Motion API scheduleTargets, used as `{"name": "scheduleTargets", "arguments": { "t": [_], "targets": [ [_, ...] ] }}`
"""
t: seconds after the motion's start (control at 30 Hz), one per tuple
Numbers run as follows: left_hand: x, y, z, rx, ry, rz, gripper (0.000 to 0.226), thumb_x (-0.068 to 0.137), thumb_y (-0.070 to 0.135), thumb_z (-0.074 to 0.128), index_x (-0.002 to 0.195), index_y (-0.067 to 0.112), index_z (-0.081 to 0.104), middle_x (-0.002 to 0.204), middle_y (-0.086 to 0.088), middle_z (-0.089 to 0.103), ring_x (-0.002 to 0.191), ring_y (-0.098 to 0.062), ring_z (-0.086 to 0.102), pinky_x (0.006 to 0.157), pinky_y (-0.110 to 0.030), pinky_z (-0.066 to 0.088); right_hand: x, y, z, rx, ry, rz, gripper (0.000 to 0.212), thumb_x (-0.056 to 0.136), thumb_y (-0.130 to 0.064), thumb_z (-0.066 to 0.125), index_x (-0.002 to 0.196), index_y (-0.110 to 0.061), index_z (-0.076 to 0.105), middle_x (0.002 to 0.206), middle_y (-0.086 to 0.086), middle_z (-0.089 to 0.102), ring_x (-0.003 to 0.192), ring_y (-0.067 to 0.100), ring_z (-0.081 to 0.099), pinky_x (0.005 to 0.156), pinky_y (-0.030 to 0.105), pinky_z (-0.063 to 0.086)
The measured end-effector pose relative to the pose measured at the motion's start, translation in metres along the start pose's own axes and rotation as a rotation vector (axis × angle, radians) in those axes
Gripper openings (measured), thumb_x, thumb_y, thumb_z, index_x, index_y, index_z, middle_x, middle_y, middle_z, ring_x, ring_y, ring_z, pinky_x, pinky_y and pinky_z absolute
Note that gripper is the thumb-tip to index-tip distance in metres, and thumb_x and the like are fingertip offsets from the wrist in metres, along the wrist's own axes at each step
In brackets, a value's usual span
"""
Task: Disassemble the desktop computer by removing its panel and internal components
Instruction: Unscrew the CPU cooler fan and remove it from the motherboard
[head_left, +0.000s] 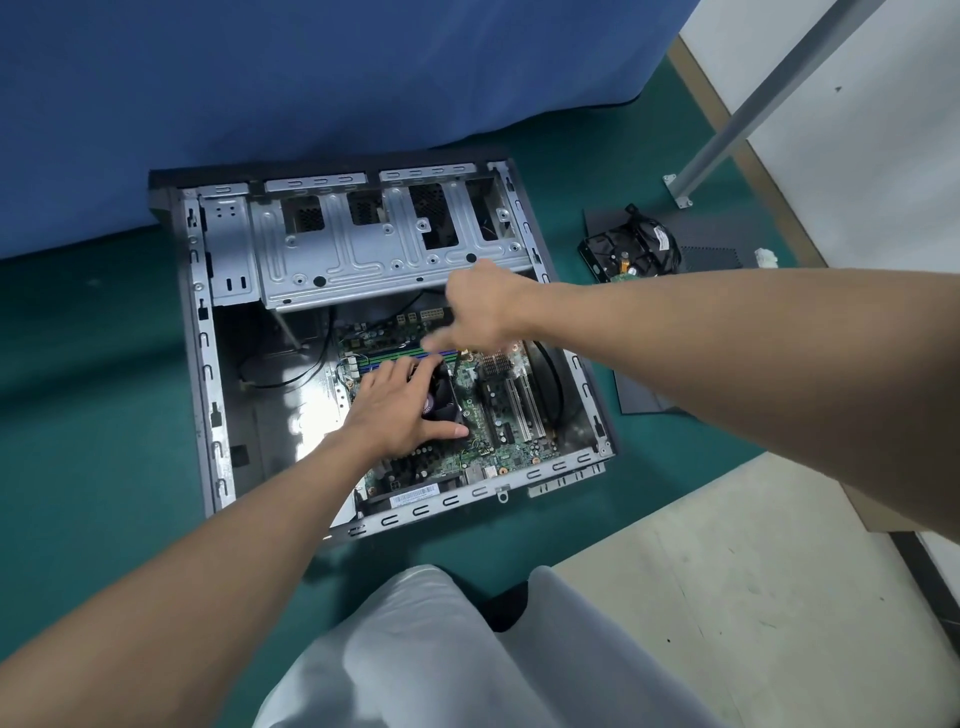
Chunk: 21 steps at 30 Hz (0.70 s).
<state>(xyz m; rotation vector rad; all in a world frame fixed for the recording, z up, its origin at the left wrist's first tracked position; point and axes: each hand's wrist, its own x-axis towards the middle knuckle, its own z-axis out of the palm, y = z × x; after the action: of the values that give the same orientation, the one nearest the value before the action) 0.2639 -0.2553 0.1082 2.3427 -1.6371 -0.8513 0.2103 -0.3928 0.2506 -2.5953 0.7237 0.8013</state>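
Note:
An open desktop case (208, 364) lies flat on the green floor, its side panel off. Inside, a green motherboard (493, 436) fills the lower right, and a silver drive cage (363, 249) spans the top. My left hand (400, 410) rests flat on the black CPU fan (441, 400), fingers spread over it and thumb along its lower edge. My right hand (483, 312) hovers blurred above the memory slots (400, 358), a finger pointing down and left toward them. It holds nothing that I can see.
A removed hard drive with cables (631, 252) lies right of the case on a dark panel (717, 239). Another dark sheet (639, 395) lies beside the case. Blue cloth (311, 78) hangs behind. A grey metal leg (748, 109) stands at the right. My white-clad knees (441, 654) are below.

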Motion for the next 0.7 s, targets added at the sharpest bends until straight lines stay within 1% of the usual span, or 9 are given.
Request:
{"name": "scheduleTargets", "arguments": {
  "t": [0.07,0.13,0.23,0.33,0.43,0.53,0.6,0.63,0.7],
  "targets": [
    [0.000,0.001,0.000,0.000,-0.002,-0.001,0.104,0.068,0.081,0.052,0.149,0.027,0.015,0.137,-0.005,0.037,0.126,-0.024,0.032,0.104,-0.038,0.024,0.006,-0.002,0.004,0.388,-0.089,0.305,0.040,0.098,-0.036,0.048,0.084,0.001,0.055,0.054,0.009,0.056,0.045,0.018,0.055,0.040,0.020,0.044],
    [0.000,0.001,0.000,-0.005,-0.002,0.001,0.104,0.068,0.081,0.052,0.149,0.027,0.015,0.138,-0.005,0.037,0.126,-0.025,0.032,0.105,-0.038,0.023,0.006,-0.007,0.003,0.432,-0.188,0.402,0.023,0.099,-0.015,0.040,0.094,0.002,0.054,0.054,0.009,0.053,0.042,0.014,0.042,0.034,0.016,0.034],
    [-0.001,0.002,0.000,0.003,0.002,-0.001,0.103,0.069,0.081,0.052,0.148,0.026,0.017,0.135,-0.005,0.038,0.125,-0.025,0.033,0.104,-0.037,0.024,-0.002,-0.016,-0.001,-0.021,-0.117,0.145,0.016,0.092,-0.007,0.047,0.081,-0.008,0.058,0.062,0.006,0.049,0.050,0.015,0.044,0.039,0.023,0.039],
    [0.000,0.002,0.000,0.028,0.012,0.002,0.096,0.070,0.081,0.052,0.141,0.022,0.025,0.127,-0.006,0.040,0.118,-0.025,0.035,0.101,-0.037,0.026,-0.010,-0.024,0.006,-0.343,-0.008,-0.083,0.019,0.091,-0.009,0.052,0.075,-0.009,0.042,0.069,0.004,0.036,0.061,0.021,0.045,0.053,0.029,0.037],
    [0.000,0.001,0.001,0.048,0.009,0.001,0.097,0.070,0.081,0.050,0.142,0.022,0.024,0.127,-0.006,0.041,0.116,-0.025,0.036,0.101,-0.037,0.027,-0.013,-0.018,0.007,-0.491,-0.011,-0.300,0.014,0.092,-0.010,0.051,0.083,-0.014,0.041,0.070,0.004,0.029,0.070,0.025,0.045,0.055,0.031,0.036],
    [0.000,0.001,0.002,0.021,0.013,-0.004,0.102,0.069,0.081,0.053,0.147,0.025,0.018,0.132,-0.006,0.039,0.121,-0.025,0.035,0.101,-0.037,0.025,-0.014,-0.005,-0.001,-0.515,-0.004,-0.322,0.020,0.094,-0.011,0.047,0.078,-0.012,0.036,0.066,0.002,0.026,0.057,0.019,0.038,0.045,0.026,0.023],
    [0.000,0.000,0.002,0.008,0.020,-0.004,0.102,0.069,0.081,0.053,0.148,0.027,0.018,0.133,-0.005,0.039,0.123,-0.025,0.034,0.102,-0.036,0.025,-0.011,-0.001,0.001,-0.394,0.006,-0.250,0.038,0.092,-0.017,0.058,0.064,-0.007,0.033,0.063,0.003,0.032,0.054,0.015,0.035,0.048,0.028,0.029],
    [0.000,0.000,0.002,0.010,0.020,-0.002,0.102,0.068,0.081,0.052,0.148,0.027,0.018,0.132,-0.005,0.039,0.123,-0.026,0.035,0.102,-0.036,0.025,-0.010,0.000,0.003,-0.275,0.003,-0.176,0.044,0.091,-0.028,0.062,0.060,-0.010,0.036,0.060,0.003,0.037,0.055,0.016,0.040,0.053,0.028,0.035],
    [0.000,0.000,0.003,0.012,0.016,-0.001,0.102,0.067,0.082,0.051,0.147,0.028,0.018,0.132,-0.005,0.039,0.122,-0.025,0.035,0.102,-0.036,0.025,-0.005,-0.001,0.006,0.063,-0.020,0.069,0.049,0.093,-0.045,0.054,0.068,-0.004,0.049,0.057,0.007,0.050,0.057,0.020,0.054,0.053,0.028,0.045]
  ]
}}
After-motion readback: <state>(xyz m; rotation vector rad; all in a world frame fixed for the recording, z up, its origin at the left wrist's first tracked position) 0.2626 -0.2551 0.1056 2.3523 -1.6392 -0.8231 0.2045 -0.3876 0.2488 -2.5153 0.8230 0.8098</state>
